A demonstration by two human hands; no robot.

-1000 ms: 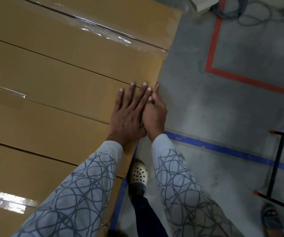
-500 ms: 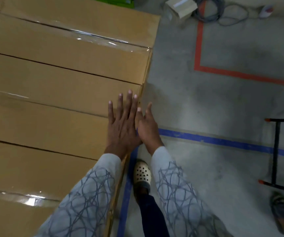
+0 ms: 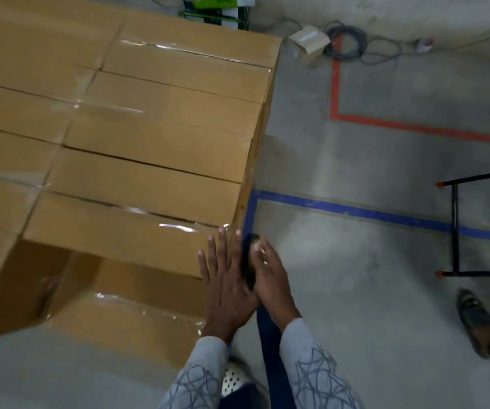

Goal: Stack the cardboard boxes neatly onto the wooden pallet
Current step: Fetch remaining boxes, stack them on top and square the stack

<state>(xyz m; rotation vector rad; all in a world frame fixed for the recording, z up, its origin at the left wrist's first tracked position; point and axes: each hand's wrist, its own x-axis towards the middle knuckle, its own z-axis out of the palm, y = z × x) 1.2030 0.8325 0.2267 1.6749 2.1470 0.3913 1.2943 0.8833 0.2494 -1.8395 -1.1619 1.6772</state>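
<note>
So the stack of cardboard boxes (image 3: 149, 143) fills the left half of the view, and honestly a lot of it is cut off. The left edge runs out of frame and the bottom is hidden, so I can't tell what it stands on. The top layer is long, plain brown corrugated cartons lying side by side, with dark seams between them and strips of glossy clear tape (image 3: 176, 227) catching the light. A lower box (image 3: 114, 314) sticks out at the near side, one step down and pretty blurry.

The left hand (image 3: 227, 290) is flat with its fingers straight and spread, right at the near right corner of the top box, gripping nothing. The right hand (image 3: 272, 281) is just beside it, fingers straight too, next to the stack's side face. Whether it actually touches the cardboard, I can't tell. There's a dark patch between the hands that I can't make out. The grey sleeves (image 3: 199, 379) have a scribbly line pattern.

The rough concrete floor (image 3: 356, 290) has a blue tape line (image 3: 356, 213) and a red tape line (image 3: 337, 84). A thin black metal frame (image 3: 455, 231) is cut off at the right edge.
</note>
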